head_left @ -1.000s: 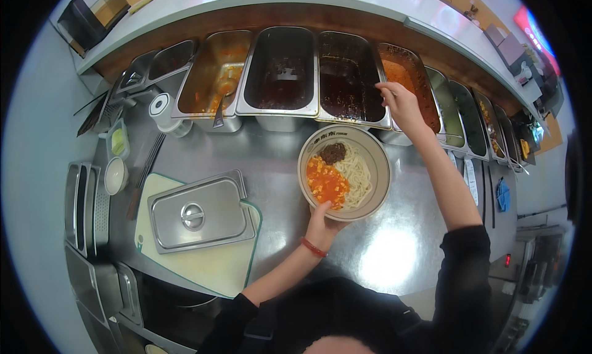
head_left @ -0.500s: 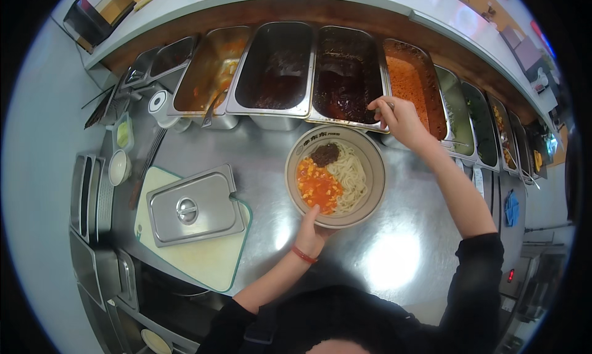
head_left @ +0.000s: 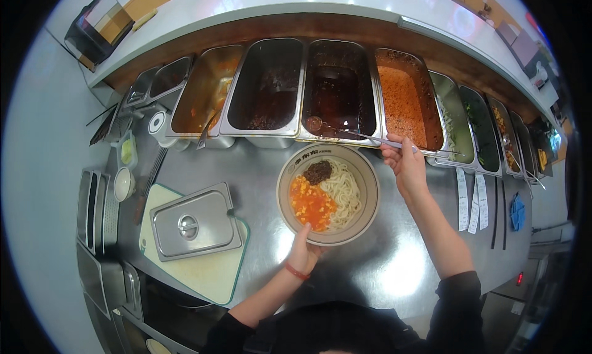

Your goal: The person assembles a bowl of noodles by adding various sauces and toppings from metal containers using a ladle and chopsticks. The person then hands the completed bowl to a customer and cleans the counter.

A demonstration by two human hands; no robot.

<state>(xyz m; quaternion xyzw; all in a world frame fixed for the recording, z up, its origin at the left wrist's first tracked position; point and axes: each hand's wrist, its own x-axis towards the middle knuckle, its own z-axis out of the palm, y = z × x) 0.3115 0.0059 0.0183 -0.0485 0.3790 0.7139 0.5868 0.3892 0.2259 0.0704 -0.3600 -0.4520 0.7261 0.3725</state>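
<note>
My left hand grips the near rim of a large cream bowl, thumb over the edge. Inside the bowl lie pale noodles on the right, orange-red tomato and egg on the left, and a dark minced heap at the top. My right hand is closed around the handle of a small ladle. The ladle's round head reaches left over the near edge of a steel pan of dark red-brown liquid, just beyond the bowl.
Beside that pan stand an orange sauce pan, a dark steel pan and several smaller food pans. A steel lid rests on a cutting board at left. Paper slips and a blue cloth are on the right.
My right hand has moved toward me and slightly right, bringing the ladle's head up into sight at the dark pan's near edge. My left hand still holds the bowl; the whole view has shifted a little.
</note>
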